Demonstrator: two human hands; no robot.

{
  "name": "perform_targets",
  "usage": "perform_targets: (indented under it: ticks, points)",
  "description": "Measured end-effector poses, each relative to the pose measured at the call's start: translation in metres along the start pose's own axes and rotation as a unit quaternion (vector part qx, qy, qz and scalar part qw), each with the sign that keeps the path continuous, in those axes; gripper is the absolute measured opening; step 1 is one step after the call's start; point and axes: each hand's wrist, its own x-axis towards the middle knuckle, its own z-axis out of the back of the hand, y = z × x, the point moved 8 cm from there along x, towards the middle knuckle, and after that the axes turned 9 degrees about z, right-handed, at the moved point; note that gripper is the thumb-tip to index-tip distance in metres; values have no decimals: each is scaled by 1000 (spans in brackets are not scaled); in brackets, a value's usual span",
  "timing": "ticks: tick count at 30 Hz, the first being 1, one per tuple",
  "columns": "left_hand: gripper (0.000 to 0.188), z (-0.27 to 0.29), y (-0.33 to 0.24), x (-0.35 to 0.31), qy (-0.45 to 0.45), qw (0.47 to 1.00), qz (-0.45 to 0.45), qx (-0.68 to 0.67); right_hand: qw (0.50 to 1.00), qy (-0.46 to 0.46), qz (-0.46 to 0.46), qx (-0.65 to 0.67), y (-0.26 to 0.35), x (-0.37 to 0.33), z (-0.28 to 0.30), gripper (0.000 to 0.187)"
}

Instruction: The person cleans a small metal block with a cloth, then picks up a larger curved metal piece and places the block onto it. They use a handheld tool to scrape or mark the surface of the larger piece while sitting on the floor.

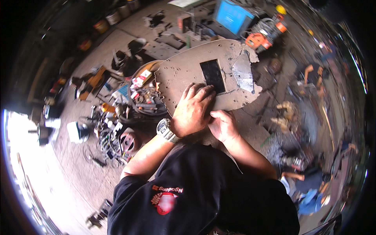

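Observation:
A worn grey-brown plate (180, 74) with ragged, torn edges and several small holes lies in front of me. Near its middle is a black rectangle (212, 72); whether it is an opening or a flat dark object, I cannot tell. A silvery patch (243, 73) covers part of the plate's right side. My left hand (192, 107), below a pale wristwatch (167, 130), rests on the plate with fingertips at the rectangle's near edge. Beside it, at the plate's near edge, my right hand (224, 126) has its fingers curled in, partly hidden; what they hold is not visible.
Left of the plate sits a round basin (145, 109) full of small parts, with tangled metal parts (111, 135) nearer. A blue box-shaped machine (234, 16) and an orange machine (258, 40) stand beyond. Other people work at the right, one a bent arm (308, 72).

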Motion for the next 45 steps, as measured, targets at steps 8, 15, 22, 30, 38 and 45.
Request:
perform_targets:
  ticks: [8, 15, 22, 30, 38, 45]
  points:
    - [63, 9, -12, -110, -53, 983, 155, 86, 986, 80, -144, -42, -56, -61, -17, 52]
    - [56, 33, -13, -220, -106, 951, 262, 122, 955, 160, -243, -61, -131, -119, -41, 45]
    - [55, 65, -11, -360, -172, 900, 372, 151, 907, 212, -356, -82, -223, -203, -83, 34]
    - [59, 115, 5, -564, -217, 846, 471, 122, 855, 295, -405, -132, -356, -334, -157, 36]
    - [57, 183, 16, -760, -236, 818, 521, 60, 814, 319, -458, -161, -494, -473, -225, 29]
    - [58, 226, 29, -873, -221, 767, 601, -29, 770, 341, -507, -182, -577, -547, -272, 23]
